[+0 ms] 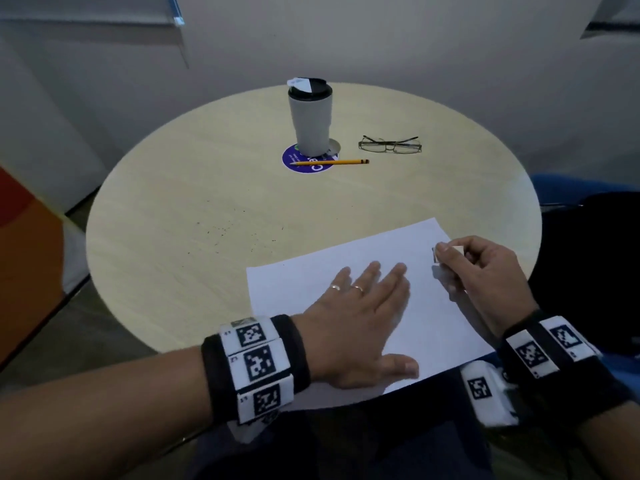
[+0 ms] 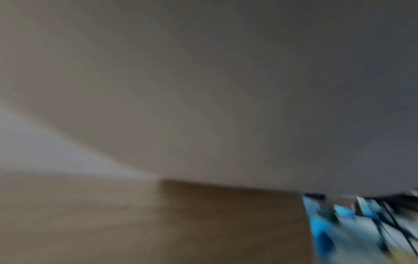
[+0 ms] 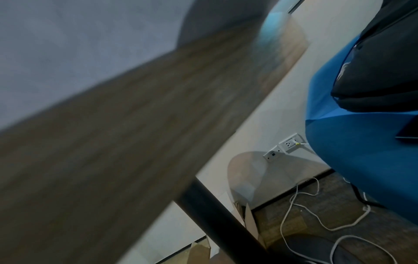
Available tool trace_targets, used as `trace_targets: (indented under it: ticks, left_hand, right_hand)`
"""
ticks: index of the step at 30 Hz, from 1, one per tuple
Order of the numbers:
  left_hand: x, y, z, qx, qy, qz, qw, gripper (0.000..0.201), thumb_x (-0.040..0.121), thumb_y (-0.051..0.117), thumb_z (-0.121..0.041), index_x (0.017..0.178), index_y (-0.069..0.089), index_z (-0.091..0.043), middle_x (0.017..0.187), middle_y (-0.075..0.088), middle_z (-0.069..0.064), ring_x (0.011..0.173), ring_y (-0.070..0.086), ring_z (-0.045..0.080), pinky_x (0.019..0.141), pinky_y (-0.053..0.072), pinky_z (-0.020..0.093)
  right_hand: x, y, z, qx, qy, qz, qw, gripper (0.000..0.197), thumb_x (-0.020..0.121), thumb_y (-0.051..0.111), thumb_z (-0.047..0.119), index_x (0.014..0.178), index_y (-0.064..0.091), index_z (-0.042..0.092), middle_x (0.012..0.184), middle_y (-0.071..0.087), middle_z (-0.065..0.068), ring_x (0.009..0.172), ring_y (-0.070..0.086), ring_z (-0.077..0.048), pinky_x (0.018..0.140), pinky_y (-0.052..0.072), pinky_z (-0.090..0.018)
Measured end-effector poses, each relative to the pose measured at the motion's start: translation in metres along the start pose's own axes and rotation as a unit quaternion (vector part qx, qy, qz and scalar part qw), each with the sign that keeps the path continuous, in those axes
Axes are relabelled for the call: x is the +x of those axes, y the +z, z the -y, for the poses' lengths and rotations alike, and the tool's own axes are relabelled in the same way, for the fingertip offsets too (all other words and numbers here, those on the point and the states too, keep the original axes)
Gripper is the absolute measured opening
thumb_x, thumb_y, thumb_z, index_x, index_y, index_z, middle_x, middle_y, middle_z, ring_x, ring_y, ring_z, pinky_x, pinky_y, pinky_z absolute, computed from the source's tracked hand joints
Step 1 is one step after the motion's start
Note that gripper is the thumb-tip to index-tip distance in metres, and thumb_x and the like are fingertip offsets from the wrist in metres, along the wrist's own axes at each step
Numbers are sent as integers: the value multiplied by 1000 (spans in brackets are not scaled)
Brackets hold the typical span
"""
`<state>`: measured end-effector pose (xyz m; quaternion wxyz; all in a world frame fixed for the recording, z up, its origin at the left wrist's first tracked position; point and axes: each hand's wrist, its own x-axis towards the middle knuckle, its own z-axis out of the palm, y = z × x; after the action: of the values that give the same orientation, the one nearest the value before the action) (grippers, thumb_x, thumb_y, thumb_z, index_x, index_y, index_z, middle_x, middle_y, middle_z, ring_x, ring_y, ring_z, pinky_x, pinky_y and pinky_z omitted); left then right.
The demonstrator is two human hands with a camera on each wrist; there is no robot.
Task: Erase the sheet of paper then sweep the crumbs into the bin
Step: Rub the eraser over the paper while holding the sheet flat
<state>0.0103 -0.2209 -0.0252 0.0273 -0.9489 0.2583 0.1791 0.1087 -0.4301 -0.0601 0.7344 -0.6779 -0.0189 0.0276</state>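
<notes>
Pinning the white rectangular paper sheet (image 1: 349,268) flat at the round pale wooden desk's (image 1: 207,216) near right with spread left hand (image 1: 360,317), the right hand (image 1: 485,268) is pinching a small white eraser (image 1: 437,254), erasing seemingly ending, dark crumbs (image 1: 218,233) lying unswept to the left.

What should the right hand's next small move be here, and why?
Probably lower the small white eraser, pinched in the right hand, onto the white sheet of paper and rub near its far right corner. The left hand lies flat on the sheet, pinning it to the round pale wooden table. Dark crumbs dot the table, but no bin is visible yet.
</notes>
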Motion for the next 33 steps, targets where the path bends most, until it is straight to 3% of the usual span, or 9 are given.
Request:
trace_targets:
  ticks: [5,10,15,19,22,24,27,30,33]
  left_hand:
    - [37,-3,-6,7,105,29,994,90,99,21,-79,167,-12,-29,172,-25,-5,158,-26,26,126,-12,55]
    - [32,-13,55,-42,-56,33,997,89,96,12,-84,163,-21,-35,167,-32,-15,156,-29,16,128,-13,51]
    - [12,-5,65,-23,-222,-10,975,109,90,9,-89,165,-17,-15,171,-27,1,160,-18,27,128,-12,51]
    - [-6,5,16,-79,-111,6,991,109,92,17,-89,162,-25,-17,166,-38,-1,155,-32,24,128,-15,50]
    - [-17,20,-1,-124,-135,-15,983,108,92,16,-89,162,-25,-17,165,-40,-1,151,-40,20,128,-15,49]
    - [-23,30,1,-139,-147,-54,978,103,95,14,-86,164,-21,-18,167,-37,-2,152,-38,16,129,-13,46]
    - [-30,40,11,-161,-163,-121,966,93,99,11,-81,167,-12,-21,172,-26,-5,155,-30,10,130,-8,42]
    - [-33,44,19,-149,-172,-171,959,85,102,17,-76,168,0,-25,175,-8,-7,160,-13,12,130,-5,37]
    - [-34,44,20,-131,-174,-190,957,84,101,20,-75,168,7,-26,175,3,-6,159,-2,17,129,-5,34]
  right_hand:
    - [-2,-4,2,22,10,7,1000,28,100,72,11,99,60,-13,67,49,-18,55,40,-23,48,36,-30]
    - [-2,-1,1,39,18,20,999,17,100,71,7,95,61,-5,74,44,-21,55,34,-22,53,25,-33]
    - [-2,-1,1,32,19,21,999,16,102,70,7,90,62,-1,72,44,-18,53,35,-22,58,26,-36]
    - [-1,-1,-1,3,18,-5,1000,15,100,74,16,96,65,6,77,53,-19,64,45,-26,51,37,-31]
    - [-4,1,-1,-30,19,-5,999,14,99,75,13,101,67,2,79,59,-16,70,53,-26,58,50,-33]
    - [-8,1,3,-13,46,13,999,9,100,72,6,106,67,0,90,61,-18,81,59,-24,71,61,-26]
    - [-9,-8,15,-192,11,40,980,10,99,74,13,108,71,15,96,73,-8,82,69,-17,71,56,-15]
    - [-8,-12,38,-327,-50,62,942,12,96,77,23,105,71,24,82,68,-10,77,71,-28,62,53,-14]
    - [-8,-4,55,-403,-109,93,904,12,92,78,34,98,71,27,72,70,3,61,68,-15,55,52,-18]
